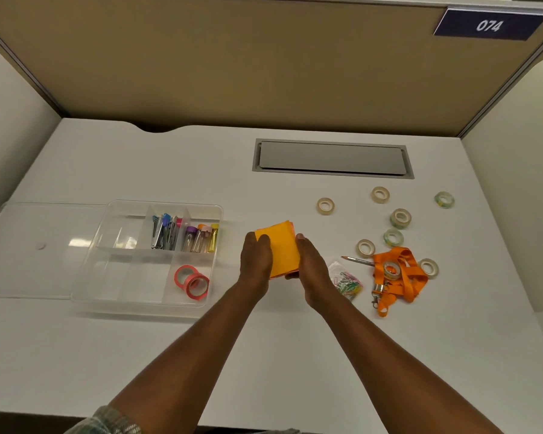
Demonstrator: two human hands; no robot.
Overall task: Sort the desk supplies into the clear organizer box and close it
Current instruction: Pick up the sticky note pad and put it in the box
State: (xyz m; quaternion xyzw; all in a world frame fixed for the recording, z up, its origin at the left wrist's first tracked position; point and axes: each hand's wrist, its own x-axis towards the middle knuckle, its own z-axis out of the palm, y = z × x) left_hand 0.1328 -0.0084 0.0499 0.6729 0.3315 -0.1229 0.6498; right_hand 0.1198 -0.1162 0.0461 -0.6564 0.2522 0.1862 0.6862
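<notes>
Both hands, left point(255, 258) and right point(311, 267), are closed in a grip on a stack of orange square paper notes point(281, 249), pressed between them above the white tabletop point(264, 355), right of the clear plastic organizer box point(145, 258).

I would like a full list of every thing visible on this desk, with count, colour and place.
organizer box: 1, clear, desk left
lid: 1, clear, left of box
clips: several, mixed colours, box back compartment
tubes: about four, coloured caps, box back right
red tape rolls: 2, box front right
sticky notes: 1 stack, orange, between both hands
tape rolls: about eight, clear or greenish, desk right
lanyard: 1, orange, desk right
pencil: 1, beside lanyard
paper clips: 1 bag, multicoloured
left hand: 1
right hand: 1
</notes>
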